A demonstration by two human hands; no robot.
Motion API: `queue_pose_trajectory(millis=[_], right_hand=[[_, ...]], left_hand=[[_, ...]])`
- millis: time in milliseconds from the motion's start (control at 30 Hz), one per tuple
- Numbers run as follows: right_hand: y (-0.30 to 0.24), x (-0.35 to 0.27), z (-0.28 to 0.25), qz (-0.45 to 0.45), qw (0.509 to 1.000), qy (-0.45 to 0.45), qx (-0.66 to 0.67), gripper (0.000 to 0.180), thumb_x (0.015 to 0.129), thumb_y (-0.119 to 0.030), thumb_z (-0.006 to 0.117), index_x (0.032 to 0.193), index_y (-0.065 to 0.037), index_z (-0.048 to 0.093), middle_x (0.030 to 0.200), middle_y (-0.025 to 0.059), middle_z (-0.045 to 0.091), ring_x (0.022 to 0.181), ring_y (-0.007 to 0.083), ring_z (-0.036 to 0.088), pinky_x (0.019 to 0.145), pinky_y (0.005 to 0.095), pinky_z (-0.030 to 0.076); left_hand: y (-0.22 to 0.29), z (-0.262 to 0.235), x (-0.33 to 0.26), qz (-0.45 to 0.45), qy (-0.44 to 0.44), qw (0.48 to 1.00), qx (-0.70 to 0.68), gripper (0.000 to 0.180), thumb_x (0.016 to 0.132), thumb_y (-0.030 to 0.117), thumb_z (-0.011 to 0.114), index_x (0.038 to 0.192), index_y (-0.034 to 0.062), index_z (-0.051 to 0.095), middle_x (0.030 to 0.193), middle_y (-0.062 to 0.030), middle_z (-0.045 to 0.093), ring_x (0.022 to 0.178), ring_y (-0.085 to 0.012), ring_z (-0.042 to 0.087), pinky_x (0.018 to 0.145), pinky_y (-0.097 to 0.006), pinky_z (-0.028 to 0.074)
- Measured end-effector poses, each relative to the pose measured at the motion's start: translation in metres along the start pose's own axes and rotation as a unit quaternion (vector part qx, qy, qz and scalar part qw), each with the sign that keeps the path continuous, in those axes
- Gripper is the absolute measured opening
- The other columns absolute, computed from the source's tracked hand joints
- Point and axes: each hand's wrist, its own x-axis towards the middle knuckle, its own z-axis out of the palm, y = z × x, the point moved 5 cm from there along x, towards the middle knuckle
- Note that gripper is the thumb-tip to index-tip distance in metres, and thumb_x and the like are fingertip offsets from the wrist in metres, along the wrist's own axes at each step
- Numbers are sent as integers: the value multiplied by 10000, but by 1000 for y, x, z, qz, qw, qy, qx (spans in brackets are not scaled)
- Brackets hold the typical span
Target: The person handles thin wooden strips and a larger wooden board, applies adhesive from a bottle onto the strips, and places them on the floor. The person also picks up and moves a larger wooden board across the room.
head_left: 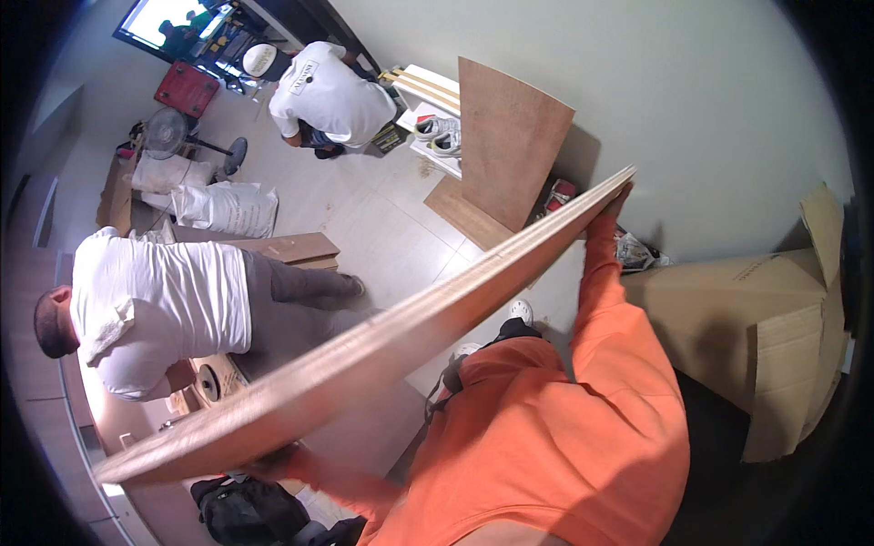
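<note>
**Plywood sheet carried edge-on**

Plywood sheet (382, 341) runs slantwise in front of you, off the floor, mid-carry. Your right hand (617, 202) grips its far top end; your left hand (273, 462) supports the near underside, fingers wrapped on the edge. Next, you need clearance past the bending person (164, 309). The open cardboard box (756, 318) at your right hides its contents.

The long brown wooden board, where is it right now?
The long brown wooden board crosses the head view diagonally, held by the left hand and right hand.
</note>
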Motion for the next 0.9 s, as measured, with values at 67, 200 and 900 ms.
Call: queue_pose_trajectory(millis=[67,200,900], right_hand=[[-72,5,30,-194,974,-38,-113,802,897,-692,431,1396,-65,436,1279,79,520,1095,215,509,1004,338,392],[-182,-19,85,-214,937,-3,-275,744,898,-644,507,1138,50,627,1095,95,622,977,170,539,904,315,432],[-80,-569,335,-624,437,-552,-340,770,466,-777,762,616,-81,470,577,-21,446,525,127,436,508,285,320]], left_hand=[[-35,-2,-29,-52,-37,997,32,321,940,255,563,1188,58,617,1185,-121,601,1048,-239,581,946,-380,443],[-111,-18,-104,-185,-139,967,109,305,940,250,559,1167,58,631,1152,-120,619,1019,-235,597,927,-370,456],[-293,-130,-366,-455,-600,628,196,260,941,223,538,1057,60,704,979,-114,717,868,-212,677,823,-318,524]])
